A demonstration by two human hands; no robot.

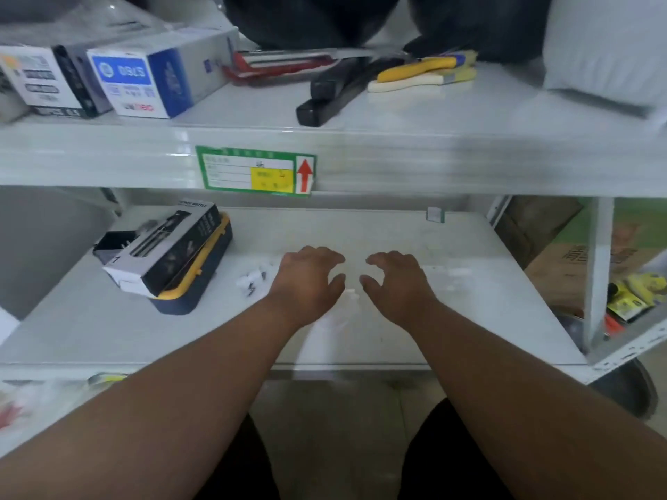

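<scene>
White lower shelf [469, 319]: closed navy-and-yellow case [202, 283] under a black-and-white box [162, 254], contents hidden. Left hand [306, 279] and right hand [400, 283], loosely curled and holding nothing, flank a small white piece [352, 292].

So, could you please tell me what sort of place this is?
Probably a storeroom: white metal shelving carries a green stock label with a red arrow, a blue-and-white box and loose yellow-handled pliers.

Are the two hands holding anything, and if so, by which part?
Nothing is held. The left hand and right hand hang over the shelf with loosely curled fingers; a small white piece lies between them, apparently untouched.
</scene>
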